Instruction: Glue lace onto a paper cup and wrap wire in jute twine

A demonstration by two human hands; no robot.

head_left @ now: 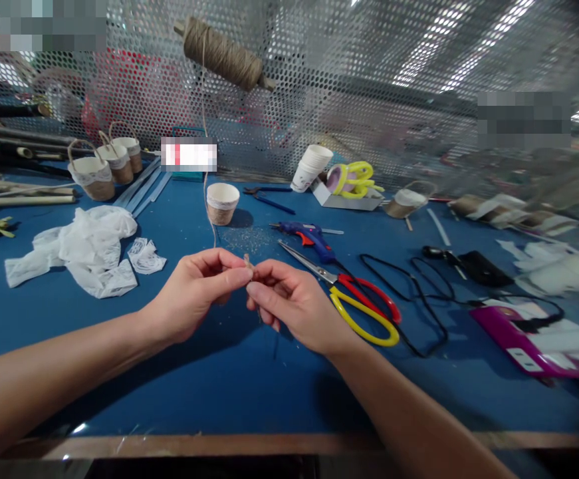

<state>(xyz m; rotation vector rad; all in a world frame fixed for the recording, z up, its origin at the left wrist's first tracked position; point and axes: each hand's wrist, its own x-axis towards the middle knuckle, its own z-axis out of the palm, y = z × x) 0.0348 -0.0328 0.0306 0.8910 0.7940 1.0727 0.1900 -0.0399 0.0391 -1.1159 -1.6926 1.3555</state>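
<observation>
My left hand [209, 283] and my right hand [289, 296] meet over the middle of the blue table. Both pinch a piece of brown twine [247, 259], whose short end sticks up between the fingertips. From a twine spool [222, 53] on the mesh wall, a strand hangs down to behind my left hand. Just beyond stands a paper cup [223, 205] with a brown wrap and lace at its rim. Right of my hands lie scissors [363, 309] with one red and one yellow handle, and a blue glue gun [309, 238].
White lace [90, 249] lies to the left, near several wrapped cups with handles [92, 178]. Blue pliers [269, 198], stacked white cups [312, 167] and a box [346, 197] stand at the back. A black cord [419, 286] and a purple power strip [518, 342] occupy the right.
</observation>
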